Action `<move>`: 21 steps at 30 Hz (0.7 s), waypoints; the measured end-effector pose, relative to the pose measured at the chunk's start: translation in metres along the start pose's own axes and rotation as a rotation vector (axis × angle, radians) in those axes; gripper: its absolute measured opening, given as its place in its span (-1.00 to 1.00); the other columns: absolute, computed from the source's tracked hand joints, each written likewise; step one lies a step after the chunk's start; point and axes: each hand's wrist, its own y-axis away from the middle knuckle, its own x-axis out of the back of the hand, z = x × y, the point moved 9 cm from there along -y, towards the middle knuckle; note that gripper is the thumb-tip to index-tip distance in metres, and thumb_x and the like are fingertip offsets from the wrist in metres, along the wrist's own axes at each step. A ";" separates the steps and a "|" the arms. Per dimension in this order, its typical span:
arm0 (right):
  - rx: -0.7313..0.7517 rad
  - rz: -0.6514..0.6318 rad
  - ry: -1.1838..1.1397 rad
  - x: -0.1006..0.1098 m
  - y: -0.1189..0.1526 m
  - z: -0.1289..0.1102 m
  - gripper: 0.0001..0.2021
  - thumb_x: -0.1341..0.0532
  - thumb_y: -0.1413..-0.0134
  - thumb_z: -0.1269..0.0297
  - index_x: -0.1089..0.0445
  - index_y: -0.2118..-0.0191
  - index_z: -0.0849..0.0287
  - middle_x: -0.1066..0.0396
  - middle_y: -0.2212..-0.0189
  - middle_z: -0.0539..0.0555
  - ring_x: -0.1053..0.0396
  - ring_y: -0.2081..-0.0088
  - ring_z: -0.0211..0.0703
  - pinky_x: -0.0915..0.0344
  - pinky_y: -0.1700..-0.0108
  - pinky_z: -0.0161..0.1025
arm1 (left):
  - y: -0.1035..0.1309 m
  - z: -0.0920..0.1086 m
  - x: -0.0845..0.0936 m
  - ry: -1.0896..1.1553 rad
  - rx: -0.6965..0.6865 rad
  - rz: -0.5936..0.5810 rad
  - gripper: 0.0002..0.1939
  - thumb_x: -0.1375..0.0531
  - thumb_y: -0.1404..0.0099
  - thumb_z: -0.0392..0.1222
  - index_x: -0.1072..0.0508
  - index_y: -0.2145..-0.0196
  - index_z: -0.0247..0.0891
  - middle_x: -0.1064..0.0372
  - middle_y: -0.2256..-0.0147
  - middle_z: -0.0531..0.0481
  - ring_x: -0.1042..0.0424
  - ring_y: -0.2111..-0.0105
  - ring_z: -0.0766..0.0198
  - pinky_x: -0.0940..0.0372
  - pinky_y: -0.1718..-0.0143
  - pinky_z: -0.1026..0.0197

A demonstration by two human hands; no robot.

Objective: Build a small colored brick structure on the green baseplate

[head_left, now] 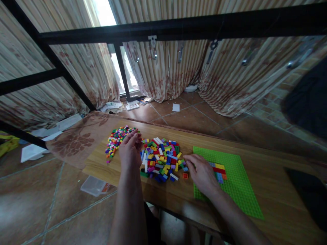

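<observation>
My left hand (130, 149) hovers between a heap of tiny multicoloured pieces (116, 140) and a larger heap of toy building bricks (163, 158). Its fingers are bent together towards the thumb; whatever may be in them is too small to make out. At the right edge of the larger heap is my right hand (201, 172), its fingers curved and slightly apart, with no brick visible in them. A loose orange-red brick (185, 176) lies just left of that hand. Partly behind my right hand, a green studded baseplate (237, 183) carries a patch of joined yellow, red, orange and blue bricks (219, 169).
The long wooden table (155, 131) bears everything, with a patterned cloth (76, 139) at its left end. A black object (304, 194) lies at the right. Black metal bars (178, 30) cross above. A clear plastic box (93, 185) sits on the tiled floor.
</observation>
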 end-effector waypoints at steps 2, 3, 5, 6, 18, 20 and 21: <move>0.021 -0.003 0.009 0.000 -0.003 -0.005 -0.75 -0.04 -0.23 0.39 -0.42 0.08 0.15 -0.44 0.19 0.11 -0.34 0.13 -0.06 -0.26 0.07 -0.10 | 0.001 -0.002 -0.001 0.001 0.019 -0.001 -0.70 -0.36 0.19 -0.30 -0.52 0.39 -0.34 -0.43 0.46 0.02 -0.30 0.54 0.49 -0.19 0.49 0.41; 0.031 -0.001 0.012 0.000 -0.004 -0.007 -0.74 -0.05 -0.23 0.40 -0.42 0.07 0.15 -0.44 0.17 0.12 -0.33 0.12 -0.05 -0.26 0.06 -0.09 | 0.001 -0.003 -0.002 -0.002 0.033 -0.002 -0.69 -0.36 0.20 -0.31 -0.52 0.39 -0.34 -0.42 0.47 0.03 -0.29 0.54 0.49 -0.20 0.49 0.41; 0.044 0.006 0.011 0.000 -0.008 -0.011 -0.73 -0.05 -0.21 0.41 -0.42 0.05 0.14 -0.43 0.15 0.13 -0.32 0.10 -0.03 -0.27 0.05 -0.07 | 0.002 -0.006 -0.004 -0.017 0.055 -0.007 -0.68 -0.37 0.21 -0.30 -0.53 0.39 -0.33 -0.41 0.48 0.04 -0.29 0.54 0.49 -0.20 0.49 0.40; 0.047 0.013 0.009 0.001 -0.010 -0.012 -0.72 -0.05 -0.20 0.42 -0.42 0.05 0.13 -0.42 0.15 0.13 -0.32 0.09 -0.03 -0.27 0.05 -0.07 | 0.002 -0.007 -0.004 -0.026 0.062 -0.012 -0.68 -0.37 0.21 -0.29 -0.53 0.38 -0.33 -0.41 0.48 0.04 -0.29 0.55 0.49 -0.19 0.50 0.40; -0.050 -0.035 0.047 -0.002 -0.005 0.008 -0.78 -0.10 -0.17 0.44 -0.47 0.15 0.14 -0.46 0.24 0.09 -0.36 0.16 -0.10 -0.27 0.06 -0.12 | 0.010 -0.021 -0.029 -0.610 -0.041 -0.312 -0.83 -0.34 0.08 -0.21 -0.55 0.45 -0.30 -0.46 0.51 -0.03 -0.34 0.53 0.32 -0.19 0.49 0.31; -0.055 -0.053 0.046 -0.002 -0.004 0.004 -0.80 -0.12 -0.17 0.44 -0.48 0.18 0.15 -0.46 0.28 0.08 -0.36 0.18 -0.10 -0.27 0.09 -0.14 | 0.015 -0.035 -0.036 -0.766 -0.040 -0.435 -0.91 -0.33 0.11 -0.28 -0.53 0.53 -0.28 -0.43 0.56 -0.01 -0.33 0.56 0.31 -0.16 0.52 0.31; -0.053 -0.063 0.039 -0.003 -0.003 0.002 -0.81 -0.14 -0.17 0.44 -0.48 0.20 0.14 -0.47 0.29 0.07 -0.37 0.19 -0.11 -0.27 0.10 -0.16 | 0.017 -0.041 -0.038 -0.821 -0.033 -0.487 -0.90 -0.33 0.14 -0.32 -0.53 0.55 -0.26 -0.41 0.58 0.01 -0.32 0.58 0.31 -0.14 0.53 0.32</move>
